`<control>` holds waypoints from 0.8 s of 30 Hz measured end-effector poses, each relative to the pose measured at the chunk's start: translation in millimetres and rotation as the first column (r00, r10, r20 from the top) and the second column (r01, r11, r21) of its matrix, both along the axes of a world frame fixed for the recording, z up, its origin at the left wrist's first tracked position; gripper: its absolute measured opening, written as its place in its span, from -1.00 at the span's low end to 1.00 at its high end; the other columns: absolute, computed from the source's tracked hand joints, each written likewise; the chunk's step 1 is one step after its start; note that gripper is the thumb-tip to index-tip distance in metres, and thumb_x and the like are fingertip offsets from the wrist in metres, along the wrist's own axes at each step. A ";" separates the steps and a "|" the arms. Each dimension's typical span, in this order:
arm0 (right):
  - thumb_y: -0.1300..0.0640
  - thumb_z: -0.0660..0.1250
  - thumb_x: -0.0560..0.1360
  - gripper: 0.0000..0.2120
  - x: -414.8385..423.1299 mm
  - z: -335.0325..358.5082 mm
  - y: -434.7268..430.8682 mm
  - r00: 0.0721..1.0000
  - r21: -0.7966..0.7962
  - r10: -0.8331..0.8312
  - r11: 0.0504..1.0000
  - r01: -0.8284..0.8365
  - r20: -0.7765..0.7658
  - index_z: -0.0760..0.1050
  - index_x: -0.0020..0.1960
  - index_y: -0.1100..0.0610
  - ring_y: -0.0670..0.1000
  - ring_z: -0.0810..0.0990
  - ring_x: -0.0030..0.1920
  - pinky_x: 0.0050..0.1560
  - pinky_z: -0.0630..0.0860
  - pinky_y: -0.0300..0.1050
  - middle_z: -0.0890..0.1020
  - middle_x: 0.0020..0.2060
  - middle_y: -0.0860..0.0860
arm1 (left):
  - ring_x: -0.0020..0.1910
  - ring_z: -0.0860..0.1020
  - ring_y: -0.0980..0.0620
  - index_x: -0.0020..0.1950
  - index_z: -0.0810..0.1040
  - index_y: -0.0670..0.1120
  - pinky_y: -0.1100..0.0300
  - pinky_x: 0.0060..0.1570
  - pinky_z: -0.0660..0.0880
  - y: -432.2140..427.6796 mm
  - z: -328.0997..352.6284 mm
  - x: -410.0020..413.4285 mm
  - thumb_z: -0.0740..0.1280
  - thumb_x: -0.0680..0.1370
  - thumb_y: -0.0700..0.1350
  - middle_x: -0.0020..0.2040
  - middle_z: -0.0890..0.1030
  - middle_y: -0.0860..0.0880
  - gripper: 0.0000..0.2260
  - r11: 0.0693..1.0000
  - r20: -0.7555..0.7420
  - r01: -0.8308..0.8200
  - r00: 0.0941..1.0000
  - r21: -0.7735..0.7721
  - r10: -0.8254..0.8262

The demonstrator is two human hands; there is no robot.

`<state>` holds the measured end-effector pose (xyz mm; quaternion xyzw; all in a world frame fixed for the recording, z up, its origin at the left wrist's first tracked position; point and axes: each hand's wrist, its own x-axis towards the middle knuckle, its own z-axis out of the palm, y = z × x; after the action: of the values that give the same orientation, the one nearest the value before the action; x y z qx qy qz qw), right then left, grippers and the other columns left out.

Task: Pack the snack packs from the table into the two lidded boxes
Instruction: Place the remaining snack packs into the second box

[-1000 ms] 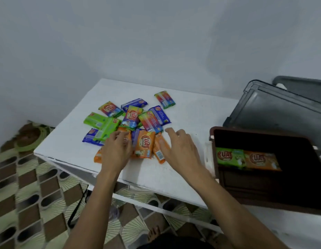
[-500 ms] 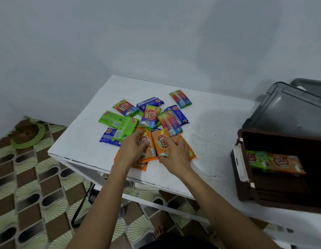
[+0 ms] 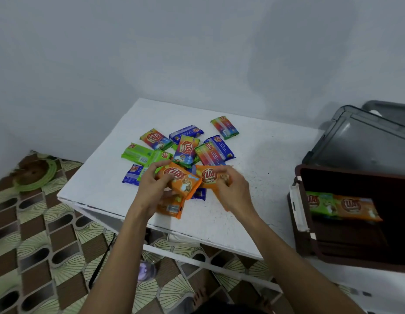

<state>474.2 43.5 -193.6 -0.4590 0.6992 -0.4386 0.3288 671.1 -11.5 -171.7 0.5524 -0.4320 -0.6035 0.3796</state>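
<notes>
Lying well left of the left hand (image 3: pixel 151 189), on patterned floor tiles (image 3: pixel 38 257): a green ring (image 3: pixel 34 177). Hanging below that hand: a black cord (image 3: pixel 99 266). Resting near the cord: a blurred clear bottle (image 3: pixel 146 270).

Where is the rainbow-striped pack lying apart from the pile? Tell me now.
Head view: the rainbow-striped pack lies flat on the white table at the pile's far right corner, just beyond the nearest blue pack, well left of the open brown box.

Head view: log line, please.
left hand: grips orange foil snack pack | right hand: grips second orange snack pack | brown plastic box: open
</notes>
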 end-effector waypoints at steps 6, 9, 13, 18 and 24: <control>0.24 0.25 0.54 -0.76 -73.0 48.5 30.4 0.995 -0.151 -0.084 0.984 0.092 0.061 0.61 0.07 -0.01 0.03 0.66 0.00 -0.18 0.68 -0.01 0.63 0.03 0.08 | -0.03 0.69 -0.05 0.26 0.53 0.01 0.15 -0.20 0.63 17.6 26.5 -50.9 0.41 0.51 -0.22 0.12 0.61 -0.17 -0.66 0.998 -0.164 -0.002 0.986 -0.068 -0.010; 0.30 0.27 0.54 -0.75 -119.2 81.6 57.5 0.994 -0.213 -0.076 0.973 0.092 0.080 0.63 0.09 0.06 -0.02 0.67 -0.07 -0.25 0.65 -0.13 0.65 0.03 0.04 | 0.01 0.67 -0.08 0.24 0.50 -0.04 0.14 -0.19 0.65 27.9 36.7 -91.4 0.39 0.52 -0.26 0.11 0.61 -0.14 -0.69 0.998 -0.282 -0.022 0.959 -0.066 0.003; 0.36 0.29 0.53 -0.74 -184.1 104.5 96.1 0.996 -0.225 -0.079 0.971 0.087 0.045 0.64 0.11 0.11 -0.14 0.61 -0.28 -0.34 0.52 -0.29 0.68 -0.04 -0.01 | 0.03 0.66 -0.08 0.24 0.48 -0.04 0.11 -0.15 0.64 42.6 42.2 -149.5 0.34 0.54 -0.28 0.16 0.59 -0.17 -0.69 0.996 -0.418 0.016 0.907 -0.086 -0.050; 0.40 0.23 0.54 -0.66 -250.0 102.4 136.6 0.994 -0.147 -0.075 0.985 0.086 0.082 0.65 0.06 0.05 0.03 0.66 -0.23 -0.22 0.65 -0.08 0.69 -0.02 0.04 | 0.06 0.66 -0.04 0.30 0.52 -0.01 0.14 -0.12 0.62 68.3 46.5 -215.6 0.31 0.57 -0.28 0.16 0.60 -0.14 -0.66 0.991 -0.416 0.088 0.901 -0.101 -0.122; 0.45 0.18 0.50 -0.61 -281.7 70.0 138.9 0.989 0.050 0.049 0.997 -0.056 0.141 0.61 0.12 0.10 0.13 0.70 -0.04 -0.10 0.67 0.07 0.64 0.07 0.12 | 0.13 0.63 -0.07 0.30 0.51 0.01 0.06 -0.04 0.63 91.2 36.1 -261.4 0.32 0.56 -0.28 0.21 0.55 -0.18 -0.65 0.987 -0.358 0.123 0.921 -0.100 -0.151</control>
<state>192.5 182.5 -123.5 -0.4367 0.6737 -0.4418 0.4004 409.7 79.7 -135.6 0.3845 -0.4143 -0.7036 0.4306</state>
